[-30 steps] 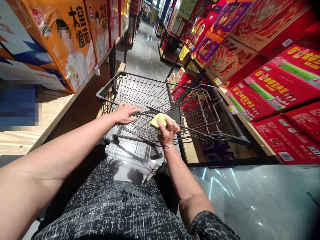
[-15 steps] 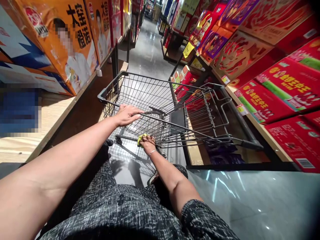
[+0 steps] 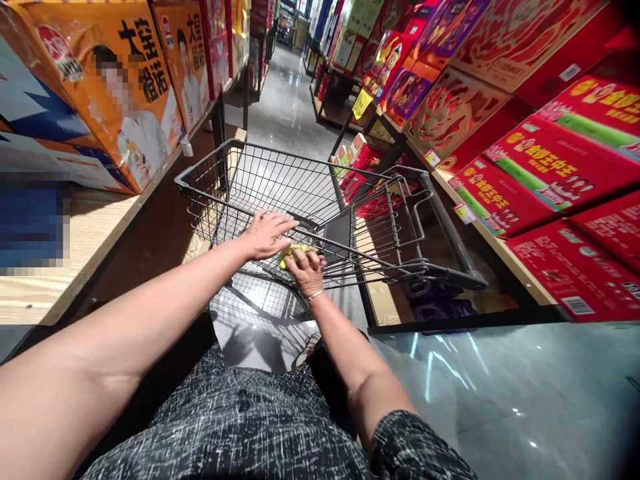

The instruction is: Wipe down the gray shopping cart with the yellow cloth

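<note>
A dark grey wire shopping cart [image 3: 280, 163] stands tilted across my view, in front of my legs. My left hand [image 3: 269, 235] rests on its near top rail, the fingers stretched out over the bar rather than wrapped round it. Just below and to the right, my right hand [image 3: 306, 270] is closed on a crumpled yellow cloth [image 3: 290, 255], pressing it to the cart's near wire side. Its fingertips look dark and are slightly blurred. The cart's handle [image 3: 453, 230] points to the right, away from both hands.
Orange boxes [image 3: 110, 100] stand on a wooden shelf [image 3: 95, 227] at the left. Red boxes [image 3: 550, 163] are stacked on the right shelf, close beside the cart handle. A grey tiled aisle [image 3: 285, 87] runs ahead between the shelves.
My right hand has moved up with the yellow cloth, closer to my left hand. My left hand has shifted slightly right along the rail. The cart sits a little further left in view.
</note>
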The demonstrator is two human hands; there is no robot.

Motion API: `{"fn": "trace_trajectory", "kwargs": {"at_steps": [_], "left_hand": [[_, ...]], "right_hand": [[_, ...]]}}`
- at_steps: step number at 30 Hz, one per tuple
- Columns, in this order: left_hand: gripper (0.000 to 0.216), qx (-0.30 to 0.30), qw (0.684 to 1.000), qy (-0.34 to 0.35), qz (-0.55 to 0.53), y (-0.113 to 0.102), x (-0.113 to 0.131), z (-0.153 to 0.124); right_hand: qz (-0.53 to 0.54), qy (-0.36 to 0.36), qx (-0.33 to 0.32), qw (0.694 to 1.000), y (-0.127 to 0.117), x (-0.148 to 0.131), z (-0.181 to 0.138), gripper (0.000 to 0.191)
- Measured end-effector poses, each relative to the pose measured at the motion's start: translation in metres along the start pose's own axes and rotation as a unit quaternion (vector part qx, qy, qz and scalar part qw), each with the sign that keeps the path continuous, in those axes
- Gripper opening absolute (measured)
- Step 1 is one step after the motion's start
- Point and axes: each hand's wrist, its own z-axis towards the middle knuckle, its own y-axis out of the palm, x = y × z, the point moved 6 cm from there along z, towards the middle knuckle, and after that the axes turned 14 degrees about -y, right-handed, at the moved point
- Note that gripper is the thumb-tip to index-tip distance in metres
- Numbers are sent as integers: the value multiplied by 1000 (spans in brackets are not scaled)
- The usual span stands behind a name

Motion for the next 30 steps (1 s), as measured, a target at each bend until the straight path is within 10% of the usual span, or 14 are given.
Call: {"fn": "trace_trajectory", "kwargs": {"at_steps": [4,9,13,18,21,30], "left_hand": [[42,5,1000,-1,-24,5,-3,4],[39,12,999,-16,-31,1,-21,10],[39,19,999,-36,-13,-4,-30,13],[43,15,997,-78,-9,-13,-32,17],[46,3,998,-62,-29,-15,-13,18],[47,-13,997,-27,-75,4,28,21]], "right_hand": [[28,-73,-89,993,63,-39,-8,18],[32,-117,-115,986,62,-38,-14,4],[3,-83,-96,992,8,0,-24,11],[-100,30,101,989,-112,59,-44,23],[-112,65,152,980,-134,69,-44,31],[-45,-80,-66,994,31,-19,-10,27]]}}
